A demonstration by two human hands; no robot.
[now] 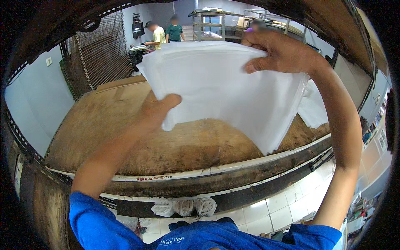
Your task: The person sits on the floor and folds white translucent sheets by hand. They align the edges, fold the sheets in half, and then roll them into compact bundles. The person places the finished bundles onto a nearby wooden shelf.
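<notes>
A stack of thin, white, slightly see-through sheets point(216, 85) is held up above a worn wooden tabletop point(104, 129). My left hand point(160, 109) grips its lower left edge, thumb across the front and fingers hidden behind. At the upper right edge, my right hand point(281, 52) is closed on the same stack, with the thumb on the near face. The stack bows between both hands, and its lower right corner hangs down toward the table. More white sheets point(313, 108) lie on the tabletop at the right, partly behind the stack.
Perforated metal posts point(361, 98) frame the table at both sides. Below its front edge sit several rolled white bundles point(183, 207). A wire rack point(100, 50) leans at the back left, and metal shelves point(210, 25) stand farther back. Three people point(174, 31) are in the background.
</notes>
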